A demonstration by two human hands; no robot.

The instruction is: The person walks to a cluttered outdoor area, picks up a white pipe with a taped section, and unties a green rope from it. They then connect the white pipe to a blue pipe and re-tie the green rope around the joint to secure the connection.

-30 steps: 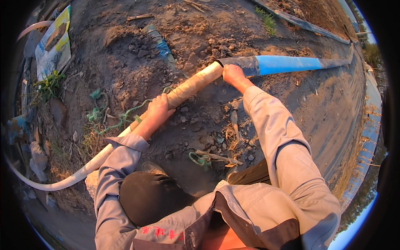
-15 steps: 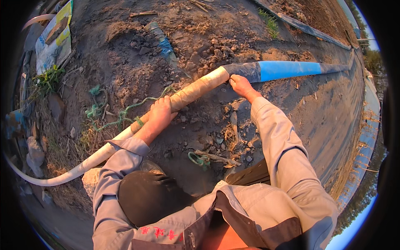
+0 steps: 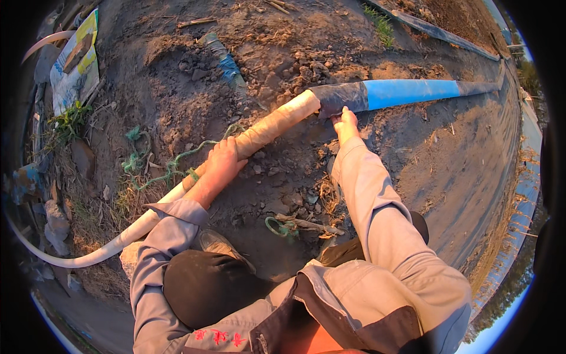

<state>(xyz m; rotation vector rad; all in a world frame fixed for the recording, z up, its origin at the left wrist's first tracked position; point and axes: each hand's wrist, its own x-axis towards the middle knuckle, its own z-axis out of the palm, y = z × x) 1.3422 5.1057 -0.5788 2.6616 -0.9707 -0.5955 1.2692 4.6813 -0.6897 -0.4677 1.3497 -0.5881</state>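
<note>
The left hand, left of centre, curls closed over the pale pipe, which slants from lower left to upper centre. The right forearm reaches up from lower right; the right hand sits thumb-up at the black-and-blue hose's lower edge, upper right, fingers partly hidden, so I cannot tell its grip.

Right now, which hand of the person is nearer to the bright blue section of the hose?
The right hand. It is at the lower edge of the black section, close beside the blue section. The left hand is farther away, on the tan pipe.
</note>
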